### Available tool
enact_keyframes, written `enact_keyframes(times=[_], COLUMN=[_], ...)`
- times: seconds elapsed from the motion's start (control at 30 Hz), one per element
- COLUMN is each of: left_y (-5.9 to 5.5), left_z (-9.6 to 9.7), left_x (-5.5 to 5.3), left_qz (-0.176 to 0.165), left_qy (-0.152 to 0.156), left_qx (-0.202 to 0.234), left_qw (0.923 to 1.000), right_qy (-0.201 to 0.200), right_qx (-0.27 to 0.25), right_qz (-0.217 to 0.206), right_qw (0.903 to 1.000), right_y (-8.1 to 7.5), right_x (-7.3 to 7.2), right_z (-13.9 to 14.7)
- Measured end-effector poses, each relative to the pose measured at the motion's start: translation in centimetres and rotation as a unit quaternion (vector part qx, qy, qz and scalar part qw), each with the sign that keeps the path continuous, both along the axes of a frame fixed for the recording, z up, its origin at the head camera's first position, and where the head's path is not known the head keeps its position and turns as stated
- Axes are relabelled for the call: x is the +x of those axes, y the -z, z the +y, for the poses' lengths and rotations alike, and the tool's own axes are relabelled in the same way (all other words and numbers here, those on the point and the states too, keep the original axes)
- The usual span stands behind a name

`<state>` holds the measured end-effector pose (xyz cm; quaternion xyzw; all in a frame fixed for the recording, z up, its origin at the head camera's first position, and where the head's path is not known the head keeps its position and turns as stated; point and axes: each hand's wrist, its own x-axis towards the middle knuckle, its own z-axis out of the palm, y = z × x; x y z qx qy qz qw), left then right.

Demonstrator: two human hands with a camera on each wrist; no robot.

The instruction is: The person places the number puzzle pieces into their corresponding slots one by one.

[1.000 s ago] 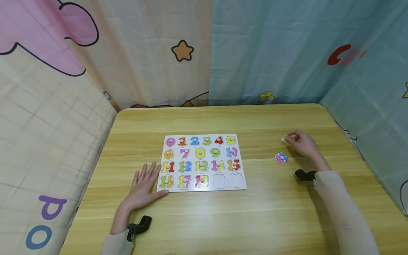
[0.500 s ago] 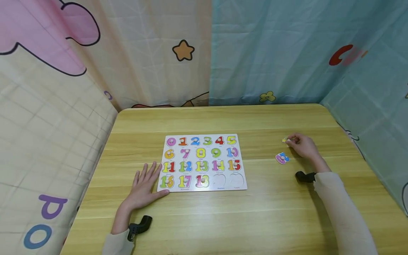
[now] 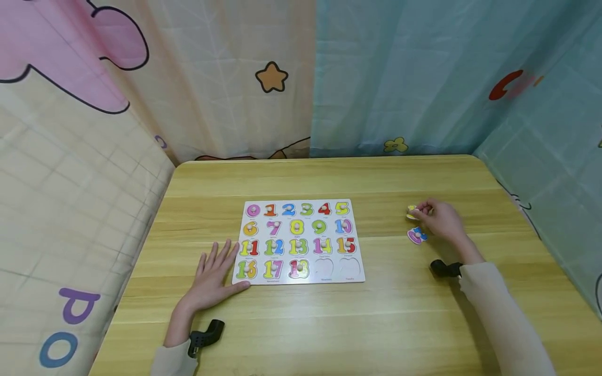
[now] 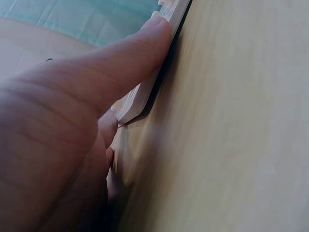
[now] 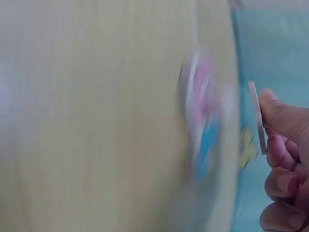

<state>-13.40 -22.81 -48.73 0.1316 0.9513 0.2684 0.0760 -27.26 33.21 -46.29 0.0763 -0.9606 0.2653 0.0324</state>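
Note:
My right hand (image 3: 443, 222) pinches a small yellow number puzzle piece (image 3: 412, 211) between thumb and fingers. In the right wrist view that piece (image 5: 258, 118) is seen edge-on, raised off the table. Just below it in the head view, a pink-and-blue puzzle piece (image 3: 416, 235) with a knob lies on the table. My left hand (image 3: 209, 282) rests with fingers spread at the left side of the white number puzzle board (image 3: 310, 280), its thumb on the front edge. Knobbed numbers 0 to 18 sit in the board; two outlined recesses at bottom right show bare board.
The wooden table (image 3: 329, 334) has curtains (image 3: 226, 104) behind its back edge and patterned cloth on both sides. A black wrist camera (image 3: 207, 337) is on the left wrist, another (image 3: 446, 269) on the right.
My right hand has lifted the yellow puzzle piece and moved slightly left and nearer with it. The left hand and the board stay in place.

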Motion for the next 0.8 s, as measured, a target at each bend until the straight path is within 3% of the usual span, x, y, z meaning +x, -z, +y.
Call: enact_keyframes(times=[0.17,0.3,0.57,0.8], left_y=[0.1,0.0,-0.2,0.0], left_z=[0.0,0.0,0.0,0.0], left_x=[0.1,0.0,0.0,0.0], left_qz=[-0.002,-0.002,0.0,0.003], left_qy=[-0.001,-0.001,-0.002,0.0], left_qx=[-0.004,-0.003,-0.003,-0.002], left_qw=[1.0,1.0,1.0,1.0], right_qy=[-0.074,-0.139,-0.261,-0.302], right_qx=[-0.005,-0.007,0.021,0.036], right_qz=[0.023,0.015,-0.002,-0.026], right_qw=[0.997,0.9901,0.9652,0.9524], right_y=[-1.3,-1.8,-1.2,-0.1], right_x=[1.1,2.4,5.2,7.2], right_z=[-4.7,-8.6,-15.0,-18.6])
